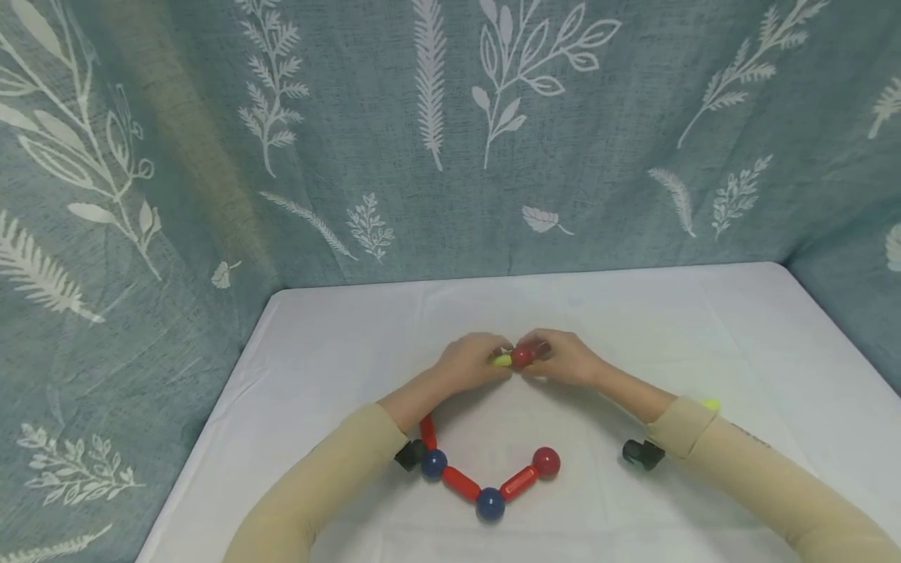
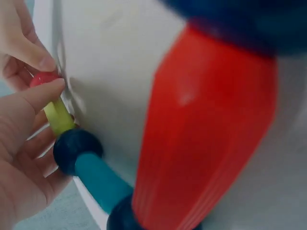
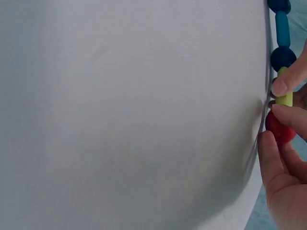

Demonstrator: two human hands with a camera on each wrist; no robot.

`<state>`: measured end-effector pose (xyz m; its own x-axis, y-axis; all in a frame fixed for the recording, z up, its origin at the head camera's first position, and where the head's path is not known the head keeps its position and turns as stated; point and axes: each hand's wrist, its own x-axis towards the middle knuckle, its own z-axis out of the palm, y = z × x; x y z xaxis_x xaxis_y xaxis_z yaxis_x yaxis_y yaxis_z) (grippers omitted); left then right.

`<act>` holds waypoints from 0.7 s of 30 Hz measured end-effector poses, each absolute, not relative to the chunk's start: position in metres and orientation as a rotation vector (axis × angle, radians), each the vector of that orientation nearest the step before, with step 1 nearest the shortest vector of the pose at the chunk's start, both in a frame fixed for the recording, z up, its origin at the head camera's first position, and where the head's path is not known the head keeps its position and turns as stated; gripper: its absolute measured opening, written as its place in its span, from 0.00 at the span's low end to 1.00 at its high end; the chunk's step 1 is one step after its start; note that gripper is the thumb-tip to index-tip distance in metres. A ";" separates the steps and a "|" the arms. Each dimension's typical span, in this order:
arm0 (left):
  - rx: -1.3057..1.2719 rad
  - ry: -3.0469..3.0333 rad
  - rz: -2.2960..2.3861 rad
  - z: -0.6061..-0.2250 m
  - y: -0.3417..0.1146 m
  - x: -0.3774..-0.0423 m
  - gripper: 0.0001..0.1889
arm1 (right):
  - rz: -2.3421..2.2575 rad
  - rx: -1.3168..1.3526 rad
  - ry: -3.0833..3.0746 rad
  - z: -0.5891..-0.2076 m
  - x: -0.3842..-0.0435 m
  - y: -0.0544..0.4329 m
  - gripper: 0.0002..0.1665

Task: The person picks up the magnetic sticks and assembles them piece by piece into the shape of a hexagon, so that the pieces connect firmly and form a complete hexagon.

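My left hand [image 1: 470, 361] pinches a yellow rod [image 1: 502, 360] near the middle of the table. Beside it my right hand [image 1: 572, 360] holds a red ball [image 1: 522, 357] between thumb and fingers, at the rod's end. In the left wrist view the yellow rod [image 2: 58, 116] meets a dark blue ball [image 2: 77, 149], followed by a teal rod [image 2: 103, 181] and another dark blue ball. From there the chain runs on through a red rod [image 1: 428, 432], blue balls [image 1: 490, 504] and more red rods [image 1: 461, 483] to a red ball [image 1: 546, 462]. My left hand and forearm hide part of it in the head view.
A white cloth covers the table [image 1: 338, 336]. Beyond it hangs a blue-green patterned curtain [image 1: 450, 219]. Black devices [image 1: 643, 454] show beneath both forearms. Something yellow [image 1: 712, 404] peeks out behind the right sleeve, mostly hidden.
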<state>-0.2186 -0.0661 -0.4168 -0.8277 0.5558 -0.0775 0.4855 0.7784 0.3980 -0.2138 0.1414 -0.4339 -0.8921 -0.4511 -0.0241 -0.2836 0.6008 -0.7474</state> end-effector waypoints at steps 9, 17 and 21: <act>0.795 2.792 0.512 -0.415 -0.063 -0.219 0.20 | -1.040 -0.708 2.620 -0.415 -0.201 0.186 0.20; 0.772 2.794 0.522 -0.415 -0.063 -0.218 0.20 | -0.937 -0.761 2.607 -0.403 -0.168 0.268 0.19; 0.758 2.788 0.528 -0.414 -0.064 -0.218 0.20 | -0.765 -0.728 2.664 -0.400 -0.151 0.301 0.21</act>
